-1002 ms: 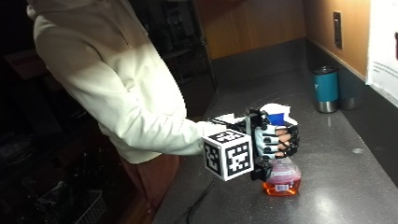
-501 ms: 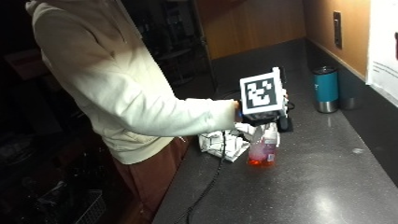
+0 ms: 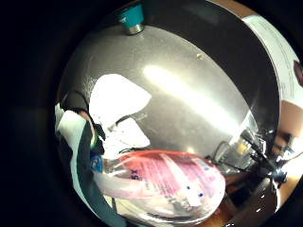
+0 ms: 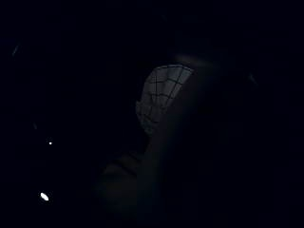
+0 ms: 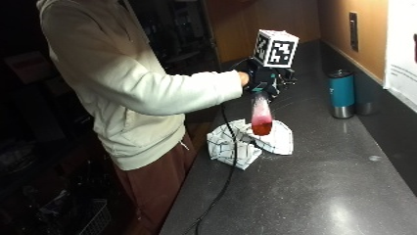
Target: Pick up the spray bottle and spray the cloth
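Note:
In the outside view my gloved right hand (image 5: 264,81) grips the top of a clear spray bottle (image 5: 261,116) with red liquid in its lower part. The bottle hangs in the air, its base just above a white cloth with dark grid lines (image 5: 242,144), crumpled on the dark counter (image 5: 326,196). The little finger side palm view shows the bottle (image 3: 165,182) close against the palm, with the cloth (image 3: 116,101) below on the counter. The thumb side view is nearly black; only a patch of the gridded cloth (image 4: 161,92) shows.
A teal tumbler (image 5: 341,93) stands near the back wall with a darker cup (image 5: 365,100) beside it; the tumbler (image 3: 131,16) also shows in the little finger side view. A black cable (image 5: 224,176) trails from the hand over the cloth and the counter's front edge.
The hand has lifted the bottle off the counter and carried it up and farther along the counter, over the cloth. The cloth and tumbler stay where they were.

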